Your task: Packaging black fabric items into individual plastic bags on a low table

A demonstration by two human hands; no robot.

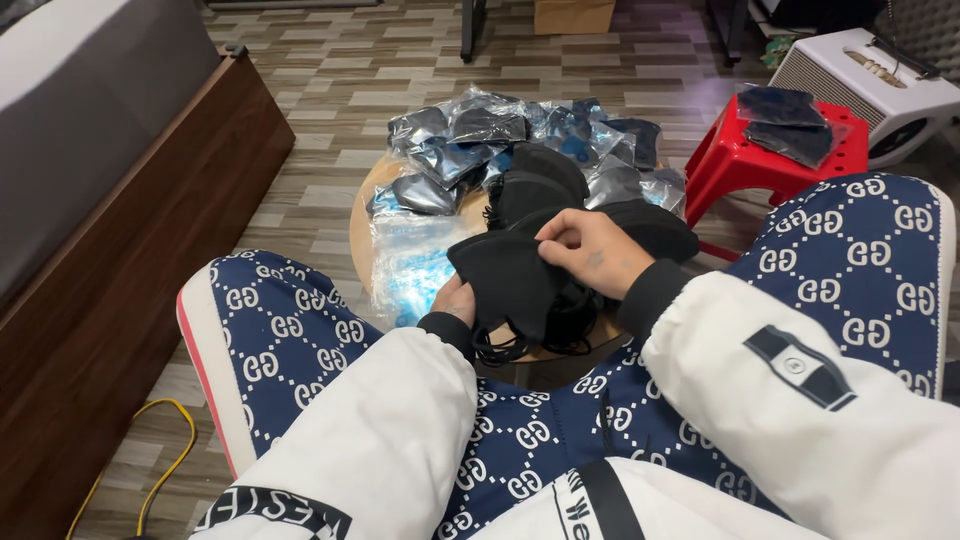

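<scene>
My right hand (590,250) pinches the top edge of a black fabric face mask (505,280) held above my lap. Under the mask, my left hand (456,300) grips its lower left side, mostly hidden by the cloth. Black ear loops dangle below the mask. Just behind it, a stack of black masks (545,190) lies on a small round wooden table (362,225). Several clear plastic bags with black masks (470,140) cover the table's far side. An empty clear bag (405,265) hangs over the table's near left edge.
A red plastic stool (735,160) with dark bagged masks stands at the right. A white speaker-like box (870,85) sits behind it. A dark wooden bed frame (110,290) runs along the left. A yellow cable (165,470) lies on the tiled floor.
</scene>
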